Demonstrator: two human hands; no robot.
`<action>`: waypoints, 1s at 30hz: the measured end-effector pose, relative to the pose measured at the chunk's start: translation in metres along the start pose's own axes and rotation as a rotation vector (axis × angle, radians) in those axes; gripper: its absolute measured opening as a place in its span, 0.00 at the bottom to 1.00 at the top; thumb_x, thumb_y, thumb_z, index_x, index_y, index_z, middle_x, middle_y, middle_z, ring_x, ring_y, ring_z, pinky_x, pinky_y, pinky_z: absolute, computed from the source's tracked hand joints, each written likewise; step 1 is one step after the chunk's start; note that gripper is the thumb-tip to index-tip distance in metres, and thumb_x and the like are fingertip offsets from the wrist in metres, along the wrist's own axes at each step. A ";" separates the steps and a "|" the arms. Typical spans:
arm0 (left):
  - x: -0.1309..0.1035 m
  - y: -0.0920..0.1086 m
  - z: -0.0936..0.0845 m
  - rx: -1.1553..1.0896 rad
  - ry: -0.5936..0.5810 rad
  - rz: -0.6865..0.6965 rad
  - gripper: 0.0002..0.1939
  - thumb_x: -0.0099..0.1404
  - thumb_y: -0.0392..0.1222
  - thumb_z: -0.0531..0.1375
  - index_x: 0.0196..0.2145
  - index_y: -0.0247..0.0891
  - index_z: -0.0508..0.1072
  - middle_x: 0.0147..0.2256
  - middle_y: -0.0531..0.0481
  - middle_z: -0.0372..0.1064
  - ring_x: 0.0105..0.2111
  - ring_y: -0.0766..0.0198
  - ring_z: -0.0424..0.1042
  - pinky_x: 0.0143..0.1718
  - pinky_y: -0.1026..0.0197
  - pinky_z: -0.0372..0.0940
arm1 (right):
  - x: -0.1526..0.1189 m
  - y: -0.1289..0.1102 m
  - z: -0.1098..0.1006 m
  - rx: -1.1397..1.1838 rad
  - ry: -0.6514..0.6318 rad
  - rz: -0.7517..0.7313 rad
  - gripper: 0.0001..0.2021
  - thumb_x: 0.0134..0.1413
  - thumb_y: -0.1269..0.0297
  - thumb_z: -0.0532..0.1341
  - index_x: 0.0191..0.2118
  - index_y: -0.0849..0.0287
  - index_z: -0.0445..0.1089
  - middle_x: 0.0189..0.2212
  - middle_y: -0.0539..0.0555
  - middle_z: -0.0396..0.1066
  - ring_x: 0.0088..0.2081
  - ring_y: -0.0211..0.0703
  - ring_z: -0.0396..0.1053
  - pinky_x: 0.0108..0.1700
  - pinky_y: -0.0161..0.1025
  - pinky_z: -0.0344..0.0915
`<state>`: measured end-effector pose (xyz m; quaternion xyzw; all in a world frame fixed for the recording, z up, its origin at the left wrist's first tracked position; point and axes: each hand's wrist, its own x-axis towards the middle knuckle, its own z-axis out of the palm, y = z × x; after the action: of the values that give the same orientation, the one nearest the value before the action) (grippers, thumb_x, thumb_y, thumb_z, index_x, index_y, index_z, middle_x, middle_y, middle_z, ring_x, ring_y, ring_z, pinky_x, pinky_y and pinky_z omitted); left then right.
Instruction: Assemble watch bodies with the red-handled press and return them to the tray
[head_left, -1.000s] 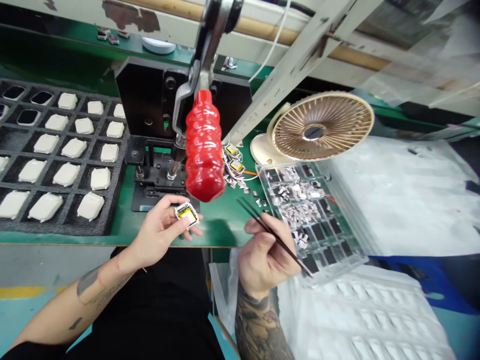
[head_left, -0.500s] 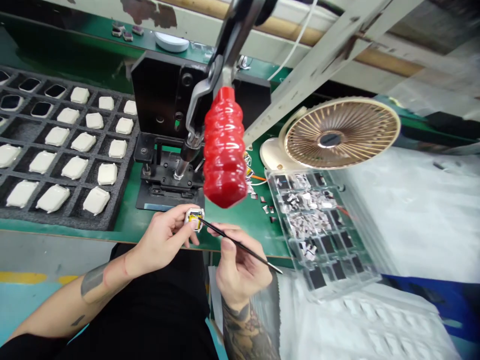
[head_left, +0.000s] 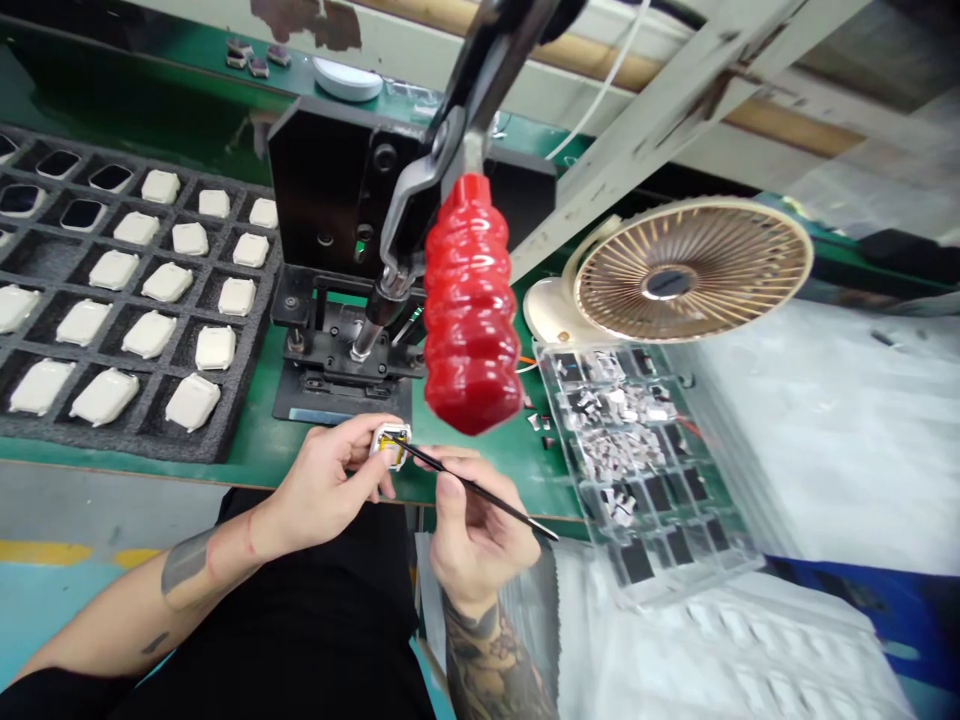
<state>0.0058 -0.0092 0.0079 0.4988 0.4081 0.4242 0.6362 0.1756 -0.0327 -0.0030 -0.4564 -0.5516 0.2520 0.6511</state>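
Between the thumb and fingers of my left hand (head_left: 326, 480) is a small white watch case (head_left: 400, 459), its inside facing up with yellow and dark parts showing. My right hand (head_left: 484, 535) grips a thin black stick-like tool (head_left: 487, 496) much as one holds a pen. The tool's far tip reaches into the case, over the inner parts; whether it touches them I cannot tell. Both hands are at the bench's front edge, just before the base of a black hand press (head_left: 341, 355).
The press's red handle (head_left: 472, 310) hangs above and right of the case. A grey foam tray (head_left: 244, 385) of white watch cases lies left. To the right are a clear compartment box (head_left: 555, 400) of small parts, a fan (head_left: 690, 265) and white plastic sheets (head_left: 847, 430).
The tool's tip has shifted slightly left and farther into the watch case. My right hand has moved a little left; my left hand keeps its hold. The camera view has shifted slightly.
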 end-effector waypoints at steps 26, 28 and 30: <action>0.010 0.008 -0.004 -0.309 0.029 -0.002 0.22 0.78 0.49 0.67 0.62 0.36 0.74 0.45 0.39 0.83 0.30 0.59 0.83 0.30 0.61 0.77 | 0.039 -0.019 -0.034 0.149 0.073 0.022 0.06 0.75 0.57 0.63 0.44 0.50 0.73 0.30 0.50 0.74 0.30 0.44 0.74 0.32 0.42 0.73; 0.011 0.008 -0.003 -0.285 0.023 -0.010 0.21 0.77 0.49 0.68 0.61 0.35 0.74 0.45 0.39 0.83 0.32 0.59 0.84 0.33 0.60 0.78 | 0.067 -0.027 -0.050 0.159 0.122 -0.059 0.07 0.73 0.56 0.64 0.42 0.50 0.72 0.28 0.49 0.71 0.30 0.43 0.71 0.34 0.42 0.71; 0.009 0.007 -0.002 -0.248 0.020 -0.009 0.24 0.77 0.49 0.67 0.64 0.36 0.72 0.46 0.38 0.83 0.33 0.58 0.84 0.34 0.59 0.78 | 0.101 -0.029 -0.059 0.112 0.064 -0.092 0.07 0.72 0.57 0.65 0.40 0.50 0.73 0.29 0.49 0.72 0.31 0.43 0.71 0.34 0.41 0.70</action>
<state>0.0055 0.0008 0.0139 0.4102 0.3609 0.4736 0.6908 0.2528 0.0196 0.0727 -0.4016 -0.5358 0.2375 0.7037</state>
